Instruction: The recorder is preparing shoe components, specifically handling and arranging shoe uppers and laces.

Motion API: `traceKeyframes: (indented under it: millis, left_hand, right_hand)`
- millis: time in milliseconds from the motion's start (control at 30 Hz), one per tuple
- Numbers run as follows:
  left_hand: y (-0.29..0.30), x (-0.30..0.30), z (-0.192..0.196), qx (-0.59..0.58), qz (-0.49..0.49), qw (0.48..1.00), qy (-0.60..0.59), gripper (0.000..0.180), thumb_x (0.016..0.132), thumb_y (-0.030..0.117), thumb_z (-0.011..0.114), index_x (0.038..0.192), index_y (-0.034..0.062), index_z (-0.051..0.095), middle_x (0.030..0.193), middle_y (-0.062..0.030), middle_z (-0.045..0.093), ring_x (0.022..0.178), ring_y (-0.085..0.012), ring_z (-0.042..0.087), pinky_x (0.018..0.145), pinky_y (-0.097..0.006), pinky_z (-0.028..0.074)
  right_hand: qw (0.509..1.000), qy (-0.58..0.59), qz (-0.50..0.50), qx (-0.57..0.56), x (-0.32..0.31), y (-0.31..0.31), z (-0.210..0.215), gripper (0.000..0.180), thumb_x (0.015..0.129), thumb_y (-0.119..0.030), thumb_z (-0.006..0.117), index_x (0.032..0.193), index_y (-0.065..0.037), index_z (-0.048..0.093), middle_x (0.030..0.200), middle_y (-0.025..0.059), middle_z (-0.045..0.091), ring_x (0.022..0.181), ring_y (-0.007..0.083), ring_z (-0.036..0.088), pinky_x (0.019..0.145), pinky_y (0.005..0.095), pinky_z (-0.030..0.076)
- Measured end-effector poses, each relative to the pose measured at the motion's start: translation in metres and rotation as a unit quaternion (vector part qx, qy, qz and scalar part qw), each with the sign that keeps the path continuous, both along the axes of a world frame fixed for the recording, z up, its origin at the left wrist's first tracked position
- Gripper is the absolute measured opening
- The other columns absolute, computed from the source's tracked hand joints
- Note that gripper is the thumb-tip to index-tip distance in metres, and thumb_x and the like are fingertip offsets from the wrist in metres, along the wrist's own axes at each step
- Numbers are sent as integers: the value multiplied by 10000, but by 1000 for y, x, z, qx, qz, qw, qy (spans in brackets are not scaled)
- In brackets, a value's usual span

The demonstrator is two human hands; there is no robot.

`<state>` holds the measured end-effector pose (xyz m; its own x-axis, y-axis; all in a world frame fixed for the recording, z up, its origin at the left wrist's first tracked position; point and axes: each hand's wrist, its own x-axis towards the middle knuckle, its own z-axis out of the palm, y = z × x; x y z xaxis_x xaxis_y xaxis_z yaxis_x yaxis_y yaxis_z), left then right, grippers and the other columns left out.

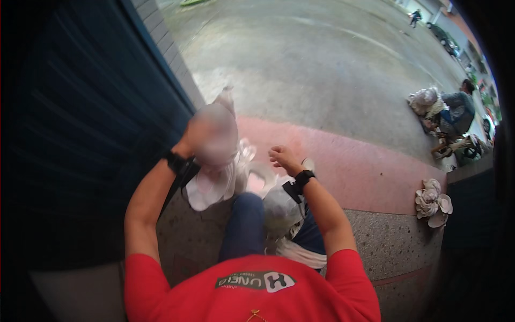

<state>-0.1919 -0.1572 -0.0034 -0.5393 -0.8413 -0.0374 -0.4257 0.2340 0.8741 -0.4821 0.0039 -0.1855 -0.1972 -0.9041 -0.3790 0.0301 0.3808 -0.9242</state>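
My left hand (194, 138), partly smeared, is raised at the blue door's edge and closed on a pale rounded piece (221, 140) with a narrow tip pointing up. The blur hides its exact kind. Below lie several flat white rounded pieces (206, 189), some with pinkish middles. My right hand (284, 159) hovers over the pink floor strip, fingers loosely bent and holding nothing I can see. Beneath my right wrist, a translucent plastic bag (281, 209) rests by my legs; its contents are hard to make out. Both wrists wear black bands.
A dark blue corrugated door (96, 123) stands close on my left. A bunch of white rounded pieces (431, 204) lies on the floor at right. Beyond it a person (458, 110) sits beside white bundles (427, 102). Grey pavement (300, 64) stretches ahead.
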Motion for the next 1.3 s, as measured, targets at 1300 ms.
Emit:
traceKeyframes:
  millis: [1300]
  left_hand:
    - [136, 223, 54, 136, -15, 989, 54, 140, 978, 93, 626, 1088, 38, 693, 904, 6, 698, 763, -58, 613, 683, -237, 490]
  right_hand:
    - [652, 671, 235, -265, 36, 83, 48, 109, 891, -130, 578, 904, -87, 677, 846, 119, 703, 800, 299, 712, 638, 443, 568]
